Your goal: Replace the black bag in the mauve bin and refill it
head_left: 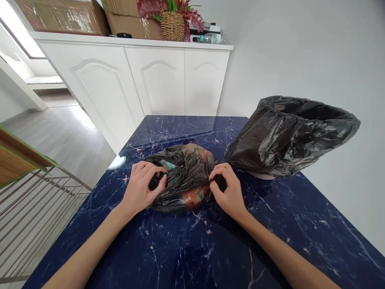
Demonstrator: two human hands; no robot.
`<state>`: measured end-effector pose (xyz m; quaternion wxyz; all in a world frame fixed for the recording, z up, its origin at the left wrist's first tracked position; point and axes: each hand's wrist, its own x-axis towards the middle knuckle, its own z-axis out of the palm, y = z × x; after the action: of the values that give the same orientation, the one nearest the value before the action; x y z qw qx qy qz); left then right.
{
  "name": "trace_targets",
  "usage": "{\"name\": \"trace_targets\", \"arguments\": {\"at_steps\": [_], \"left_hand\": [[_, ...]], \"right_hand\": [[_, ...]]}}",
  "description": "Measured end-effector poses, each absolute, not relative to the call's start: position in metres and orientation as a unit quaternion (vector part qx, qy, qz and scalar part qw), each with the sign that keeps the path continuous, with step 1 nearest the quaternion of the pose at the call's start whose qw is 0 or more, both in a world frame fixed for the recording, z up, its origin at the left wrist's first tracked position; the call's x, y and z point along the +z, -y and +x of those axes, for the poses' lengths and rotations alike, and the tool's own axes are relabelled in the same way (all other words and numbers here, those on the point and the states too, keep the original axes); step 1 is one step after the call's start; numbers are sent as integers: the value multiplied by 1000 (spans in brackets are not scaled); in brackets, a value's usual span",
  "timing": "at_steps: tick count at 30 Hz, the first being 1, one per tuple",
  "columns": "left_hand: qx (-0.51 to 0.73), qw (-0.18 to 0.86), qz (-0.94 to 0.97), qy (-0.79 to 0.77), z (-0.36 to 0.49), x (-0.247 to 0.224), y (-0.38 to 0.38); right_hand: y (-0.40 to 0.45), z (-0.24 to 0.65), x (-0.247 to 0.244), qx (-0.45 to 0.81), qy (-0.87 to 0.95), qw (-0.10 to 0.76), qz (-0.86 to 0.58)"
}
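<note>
A filled black plastic bag lies on the dark blue marbled table, its thin film gathered across the top. Orange and reddish packaging shows through it, and a bit of teal-and-clear wrapping peeks out near the left side. My left hand pinches the bag's edge at the left between thumb and fingers. On the other side, my right hand grips the film between thumb and forefinger. The film is drawn between the two hands. What else is inside the bag is hidden.
A bin lined with a black bag stands at the right of the table, its mouth open. White cabinets behind carry cardboard boxes, a wicker flower basket and a plastic bottle. A metal rack stands at the left.
</note>
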<state>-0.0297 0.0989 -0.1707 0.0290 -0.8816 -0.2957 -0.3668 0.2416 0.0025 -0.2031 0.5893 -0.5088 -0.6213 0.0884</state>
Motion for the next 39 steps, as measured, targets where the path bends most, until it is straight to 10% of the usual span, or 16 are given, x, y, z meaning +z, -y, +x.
{"name": "trace_targets", "arguments": {"at_steps": [26,39], "left_hand": [[-195,150,-858,452,-124,-189,-35],[-174,27,-808,563,-113,-181,-86]], "right_hand": [[31,251,-217,157,684,536,-470],[30,250,-213,135,686,545,-462]]}}
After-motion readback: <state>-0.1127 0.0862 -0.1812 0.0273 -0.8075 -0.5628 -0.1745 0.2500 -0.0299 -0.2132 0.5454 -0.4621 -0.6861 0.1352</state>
